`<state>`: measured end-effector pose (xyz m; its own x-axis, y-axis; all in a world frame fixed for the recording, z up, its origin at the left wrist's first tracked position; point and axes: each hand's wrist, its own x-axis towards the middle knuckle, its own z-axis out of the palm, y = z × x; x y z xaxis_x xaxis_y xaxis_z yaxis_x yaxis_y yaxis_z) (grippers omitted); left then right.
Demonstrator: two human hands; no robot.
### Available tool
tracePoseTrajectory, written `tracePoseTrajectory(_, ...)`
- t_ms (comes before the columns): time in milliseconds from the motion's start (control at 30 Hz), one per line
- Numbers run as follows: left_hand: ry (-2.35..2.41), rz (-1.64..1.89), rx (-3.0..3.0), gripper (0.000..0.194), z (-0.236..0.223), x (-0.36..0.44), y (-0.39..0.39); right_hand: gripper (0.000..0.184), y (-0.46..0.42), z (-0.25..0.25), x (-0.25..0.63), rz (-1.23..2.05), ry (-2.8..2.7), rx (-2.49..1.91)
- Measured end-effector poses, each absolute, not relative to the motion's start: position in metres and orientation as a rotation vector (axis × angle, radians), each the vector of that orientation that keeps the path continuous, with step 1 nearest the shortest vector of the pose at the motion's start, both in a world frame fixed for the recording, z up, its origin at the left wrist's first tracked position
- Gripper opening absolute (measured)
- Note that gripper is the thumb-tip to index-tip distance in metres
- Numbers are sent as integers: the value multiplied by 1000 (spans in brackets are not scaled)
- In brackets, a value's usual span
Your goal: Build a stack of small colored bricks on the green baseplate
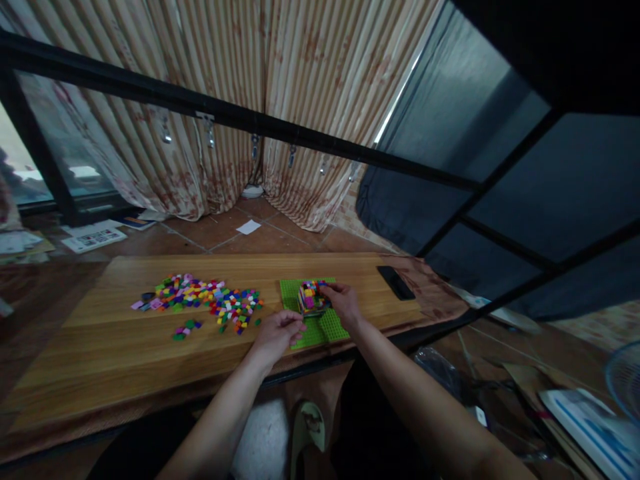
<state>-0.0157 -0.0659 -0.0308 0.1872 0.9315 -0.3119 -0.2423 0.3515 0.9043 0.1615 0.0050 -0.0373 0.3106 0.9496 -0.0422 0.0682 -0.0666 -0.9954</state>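
A small structure of multicoloured toy bricks (311,298) stands on a green studded baseplate (320,332). My right hand (344,303) is at the structure's right side, its fingers bent together and the tips touching the upper bricks. Just left of the plate's front part is my left hand (280,331), its thumb and fingers curled together close to the structure's near left corner. Whether a small piece sits in that pinch cannot be made out. Loose toy bricks (195,293) in many colours lie spread to the left of the plate.
The wooden table (150,360) holds everything at hand. A black phone (396,283) lies at its right end. Behind run a dark metal rail (230,115) with clips and striped curtains (310,80). Papers (94,240) lie on the floor at the left. A fan (625,380) shows at the right edge.
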Motion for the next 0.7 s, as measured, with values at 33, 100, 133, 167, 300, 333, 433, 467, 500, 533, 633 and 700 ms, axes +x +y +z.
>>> tracePoseTrajectory(33,1056,977,827,24,-31,-16,-66,29,5,-37,161,977,-999,-1434)
tracePoseTrajectory(100,1066,977,823,23,-30,-17,-65,31,4,-37,161,988,-1007,-1429)
tracePoseTrajectory(133,1071,977,823,22,-29,-18,-65,32,3,-37,161,990,-1018,-1431)
tracePoseTrajectory(167,1075,977,824,21,-29,-19,-65,32,3,-37,162,990,-1033,-1435)
tracePoseTrajectory(300,1087,992,840,22,-27,-21,-65,33,4,-39,165,965,-1088,-1456)
tracePoseTrajectory(333,1083,1001,844,23,-28,-21,-65,33,4,-40,166,950,-1107,-1465)
tracePoseTrajectory(433,1066,1020,854,25,-28,-21,-65,34,4,-40,167,809,-1158,-1502)
tracePoseTrajectory(467,1062,1023,857,25,-29,-21,-64,34,2,-40,166,735,-1151,-1509)
tracePoseTrajectory(500,1059,1027,858,25,-29,-20,-64,34,-1,-39,164,663,-1132,-1506)
tracePoseTrajectory(533,1059,1034,855,25,-29,-20,-64,35,-5,-38,162,602,-1112,-1492)
tracePoseTrajectory(633,1069,1078,812,26,-27,-20,-63,33,-24,-36,151,542,-1129,-1400)
tracePoseTrajectory(700,1074,1112,772,26,-26,-20,-63,29,-42,-34,141,580,-1210,-1343)
